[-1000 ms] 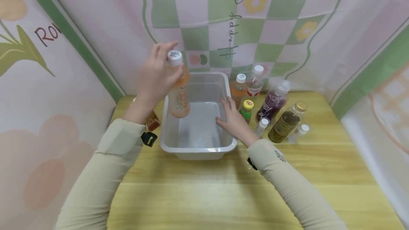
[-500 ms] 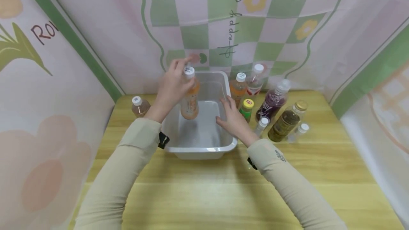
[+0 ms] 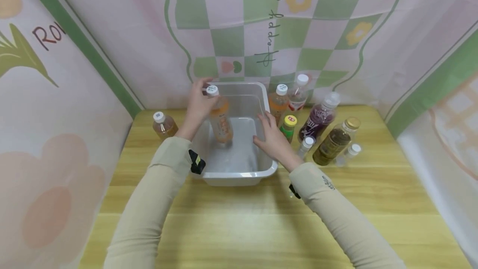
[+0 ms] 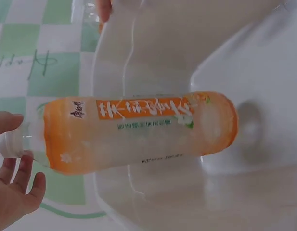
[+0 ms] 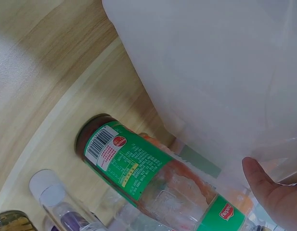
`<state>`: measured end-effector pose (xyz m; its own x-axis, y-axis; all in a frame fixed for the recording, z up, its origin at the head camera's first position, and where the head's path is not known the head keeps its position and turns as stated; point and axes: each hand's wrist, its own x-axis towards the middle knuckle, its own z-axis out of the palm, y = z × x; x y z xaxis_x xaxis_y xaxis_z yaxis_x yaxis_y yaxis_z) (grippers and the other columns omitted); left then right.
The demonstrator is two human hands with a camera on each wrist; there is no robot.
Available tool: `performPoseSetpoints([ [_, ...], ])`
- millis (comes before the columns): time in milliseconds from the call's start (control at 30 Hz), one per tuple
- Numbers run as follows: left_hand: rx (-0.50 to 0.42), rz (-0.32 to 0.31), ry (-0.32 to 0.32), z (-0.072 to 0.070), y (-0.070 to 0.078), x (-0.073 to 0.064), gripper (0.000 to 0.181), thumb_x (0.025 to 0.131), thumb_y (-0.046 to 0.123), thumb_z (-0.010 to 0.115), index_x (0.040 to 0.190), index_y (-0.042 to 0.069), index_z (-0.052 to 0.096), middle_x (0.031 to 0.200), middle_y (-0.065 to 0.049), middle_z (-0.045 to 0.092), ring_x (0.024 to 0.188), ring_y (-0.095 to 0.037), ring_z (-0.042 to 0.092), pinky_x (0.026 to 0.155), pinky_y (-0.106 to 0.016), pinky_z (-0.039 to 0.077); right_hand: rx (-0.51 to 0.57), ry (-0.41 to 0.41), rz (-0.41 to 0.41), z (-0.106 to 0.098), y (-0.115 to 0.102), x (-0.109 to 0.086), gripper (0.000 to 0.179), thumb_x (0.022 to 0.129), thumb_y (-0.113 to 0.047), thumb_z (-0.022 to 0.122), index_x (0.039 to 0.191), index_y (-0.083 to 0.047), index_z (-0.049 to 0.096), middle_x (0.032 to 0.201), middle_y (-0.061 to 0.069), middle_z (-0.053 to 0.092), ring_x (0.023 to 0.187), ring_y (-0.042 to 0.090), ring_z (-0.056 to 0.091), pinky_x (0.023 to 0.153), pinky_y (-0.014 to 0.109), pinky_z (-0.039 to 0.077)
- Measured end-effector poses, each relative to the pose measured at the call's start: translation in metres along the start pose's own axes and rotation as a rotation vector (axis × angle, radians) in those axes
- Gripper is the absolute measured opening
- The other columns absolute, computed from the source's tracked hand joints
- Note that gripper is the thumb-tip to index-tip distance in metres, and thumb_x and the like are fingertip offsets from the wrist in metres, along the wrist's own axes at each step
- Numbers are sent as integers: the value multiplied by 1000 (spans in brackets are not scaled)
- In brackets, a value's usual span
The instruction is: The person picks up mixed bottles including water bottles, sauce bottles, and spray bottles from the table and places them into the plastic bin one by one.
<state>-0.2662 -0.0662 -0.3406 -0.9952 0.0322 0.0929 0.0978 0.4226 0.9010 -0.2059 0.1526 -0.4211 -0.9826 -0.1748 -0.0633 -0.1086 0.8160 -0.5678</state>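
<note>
My left hand (image 3: 200, 102) pinches the white cap of a clear plastic drink bottle (image 3: 222, 121) with an orange label. The bottle is inside the grey plastic bin (image 3: 232, 175), slightly tilted, its base close over the bin's floor. In the left wrist view, thumb and fingers surround the cap and neck of this bottle (image 4: 138, 132). My right hand (image 3: 274, 138) rests over the bin's right rim, fingers spread and thumb toward the inside. A green-labelled jar (image 5: 134, 163) with a yellow lid stands just outside that rim.
Right of the bin stand another orange-labelled bottle (image 3: 279, 103), a clear bottle (image 3: 298, 94), a purple bottle (image 3: 317, 121), a gold-capped dark bottle (image 3: 333, 144) and two small white-capped bottles. A brown drink bottle (image 3: 165, 126) stands to the left. A patterned cloth backs the wooden table (image 3: 239, 223).
My left hand has brought the orange-labelled bottle down into the bin, moving right and lower, then slightly back left. The brown bottle has come into fuller view. My right hand stays put.
</note>
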Motion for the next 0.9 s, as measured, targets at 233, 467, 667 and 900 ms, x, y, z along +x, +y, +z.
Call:
performPoseSetpoints([
  [233, -24, -8, 14, 4, -13, 4, 60, 81, -4, 66, 137, 2, 45, 126, -21, 52, 114, -33, 53, 97, -40, 53, 0, 4, -4, -1, 1, 0, 76, 91, -28, 57, 153, -11, 15, 160, 18, 3, 118, 46, 53, 93, 54, 55],
  [467, 15, 35, 62, 6, -30, 9, 59, 76, -11, 66, 132, -2, 49, 122, -26, 55, 111, -37, 55, 100, -43, 51, 7, 1, -3, -1, -1, -1, 76, 91, -29, 57, 152, -11, 16, 160, 18, 4, 106, 43, 59, 86, 50, 58],
  [667, 13, 2, 80, 4, -39, 12, 60, 76, -12, 65, 132, 1, 49, 123, -24, 54, 115, -37, 55, 102, -43, 51, 3, 1, -2, -1, -1, -1, 75, 92, -29, 57, 152, -11, 17, 160, 18, 4, 100, 41, 61, 81, 48, 59],
  [900, -34, -42, 84, 3, -42, 13, 62, 76, -14, 64, 134, 2, 47, 131, -23, 52, 123, -36, 53, 107, -41, 49, 12, -9, 2, -1, -1, -1, 75, 92, -28, 57, 152, -11, 16, 160, 17, 3, 112, 44, 56, 90, 52, 57],
])
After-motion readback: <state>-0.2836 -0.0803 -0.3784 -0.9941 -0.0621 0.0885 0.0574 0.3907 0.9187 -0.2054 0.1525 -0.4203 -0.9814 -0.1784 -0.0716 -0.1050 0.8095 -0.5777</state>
